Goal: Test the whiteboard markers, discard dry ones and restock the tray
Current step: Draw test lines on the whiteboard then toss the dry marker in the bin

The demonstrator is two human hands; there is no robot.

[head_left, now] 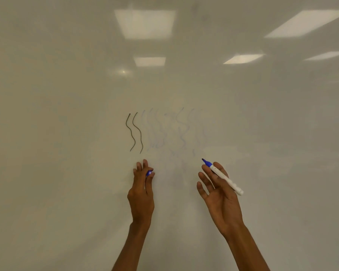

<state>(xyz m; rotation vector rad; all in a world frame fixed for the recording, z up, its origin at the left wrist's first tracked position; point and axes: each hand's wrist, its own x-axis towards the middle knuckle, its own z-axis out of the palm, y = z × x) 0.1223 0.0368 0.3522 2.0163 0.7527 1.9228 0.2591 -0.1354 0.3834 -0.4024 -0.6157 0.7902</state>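
**A:** ok, where are we sitting with this one?

**B:** We're holding the uncapped blue marker in our right hand. It's lying against the forefinger side, and the other fingers are spreading loose. We can't tell where the thumb is pressing. The smooth white barrel is running diagonally, with the blue tip poking out up and left past the fingertips and the butt end trailing down and right.

**A:** And the lid?

**B:** Our left hand is pinching the blue cap between thumb and closed-up fingers. It's sitting well to the left of the tip, so capping is coming down to lining those two up, we're guessing.

**A:** Verdict?

**B:** On the glossy whiteboard, just above both sets of fingertips, the dark squiggles are showing crisp and the faint blue squiggles beside them are looking washed out. We're leaning towards dry.
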